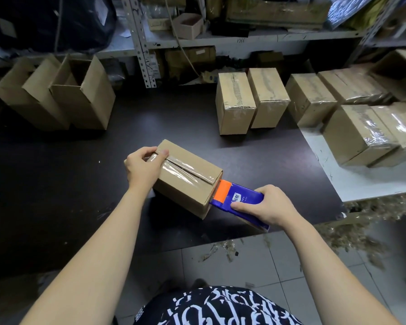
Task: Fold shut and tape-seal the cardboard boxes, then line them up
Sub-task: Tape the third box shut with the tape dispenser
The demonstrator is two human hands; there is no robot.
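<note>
A small cardboard box (192, 184) lies on the dark table (56, 184) in front of me, its flaps closed and a strip of clear tape running along the top seam. My left hand (143, 165) grips the box's far left end, thumb pressing on the tape. My right hand (270, 207) holds a blue and orange tape dispenser (234, 195), whose orange end is against the box's near right end.
Several open, untaped boxes (75, 95) stand at the back left. Taped boxes (251, 99) stand in rows at the back centre and on a white surface (361, 181) at the right. Metal shelving (197, 38) runs behind. Tape scraps litter the tiled floor (244, 261).
</note>
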